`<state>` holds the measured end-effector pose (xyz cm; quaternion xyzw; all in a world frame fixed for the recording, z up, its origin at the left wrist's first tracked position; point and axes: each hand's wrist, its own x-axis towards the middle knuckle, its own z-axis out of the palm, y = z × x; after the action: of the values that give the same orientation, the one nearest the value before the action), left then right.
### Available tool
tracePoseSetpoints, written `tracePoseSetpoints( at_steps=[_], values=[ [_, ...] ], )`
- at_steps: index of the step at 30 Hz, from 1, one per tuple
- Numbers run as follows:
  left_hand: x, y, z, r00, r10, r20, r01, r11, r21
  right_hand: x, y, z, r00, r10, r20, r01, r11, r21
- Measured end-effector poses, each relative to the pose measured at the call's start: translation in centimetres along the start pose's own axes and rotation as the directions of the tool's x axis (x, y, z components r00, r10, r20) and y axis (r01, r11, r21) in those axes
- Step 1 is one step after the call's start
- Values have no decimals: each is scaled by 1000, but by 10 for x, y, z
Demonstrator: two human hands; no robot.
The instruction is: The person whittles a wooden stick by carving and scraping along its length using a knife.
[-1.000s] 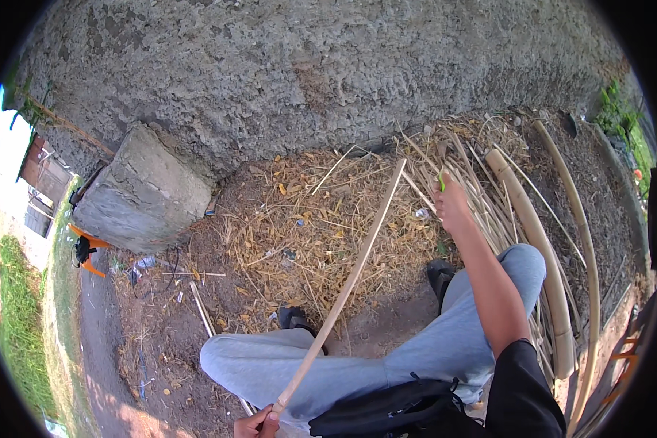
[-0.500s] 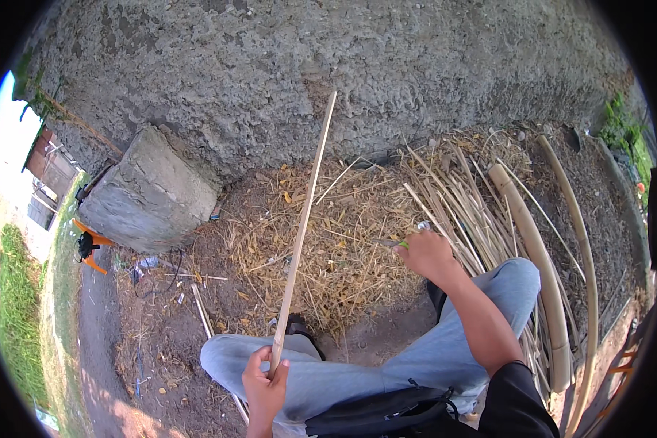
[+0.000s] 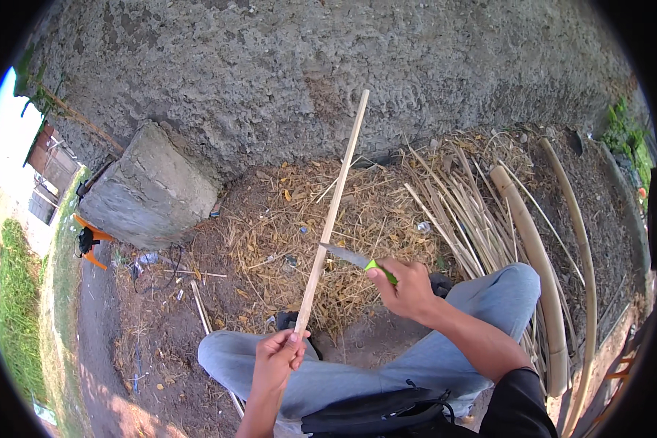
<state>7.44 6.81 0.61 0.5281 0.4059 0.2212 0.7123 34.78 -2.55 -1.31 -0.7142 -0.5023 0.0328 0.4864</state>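
A long, pale bamboo strip (image 3: pixel 338 191) slants up and away from my left hand (image 3: pixel 278 358), which is closed around its lower end by my left knee. My right hand (image 3: pixel 407 289) grips a knife (image 3: pixel 351 256) by its bright green handle. The knife's blade points left, and its tip meets or overlaps the strip about midway along. Whether the edge bites into the wood I cannot tell.
Bamboo strips (image 3: pixel 463 212) lie heaped at the right beside a thick bamboo pole (image 3: pixel 531 263) and a thinner curved pole (image 3: pixel 581 241). Shavings (image 3: pixel 270 233) cover the ground. A concrete block (image 3: pixel 157 190) stands left, against the rough wall (image 3: pixel 387 51).
My right hand has moved left and down, bringing the knife to the strip. The strip's top end has swung to the right, and my left hand has risen slightly.
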Motion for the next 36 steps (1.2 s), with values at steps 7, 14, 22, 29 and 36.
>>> tracePoseSetpoints(
  at_steps=[7,14,22,29,36],
  values=[
    [1,0,14,941,-272,200,309,932,-190,-25,-14,24,961,-251,118,238,965,113],
    [1,-2,18,896,-255,365,385,854,-349,-33,-28,30,935,-322,150,327,945,-4],
    [-5,2,27,950,-269,157,294,941,-166,-14,-25,35,952,-307,15,307,949,-79],
    [-12,8,28,960,-234,156,262,945,-195,-5,-20,34,951,-309,-8,306,945,-117],
    [-31,4,17,972,-217,92,222,974,-46,24,-3,19,977,-209,-49,193,955,-226]
  ],
)
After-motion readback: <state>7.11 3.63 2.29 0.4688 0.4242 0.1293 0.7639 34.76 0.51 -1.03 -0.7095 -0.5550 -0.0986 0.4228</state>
